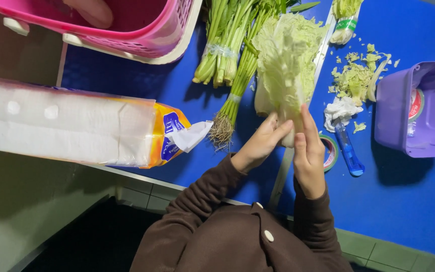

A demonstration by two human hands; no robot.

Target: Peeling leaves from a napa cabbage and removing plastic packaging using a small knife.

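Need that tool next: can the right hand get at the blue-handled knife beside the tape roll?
Probably yes. The knife lies uncovered on the blue table just beside the right hand, but both hands grip the cabbage, so it must let go first.

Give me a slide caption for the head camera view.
Both hands, left hand and right hand, grip a napa cabbage on a blue table.

Long white-yellow tissue pack (76, 126), left table edge

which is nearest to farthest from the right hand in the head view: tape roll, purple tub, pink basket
From the right hand:
1. tape roll, right beside it
2. purple tub, further right
3. pink basket, far upper left
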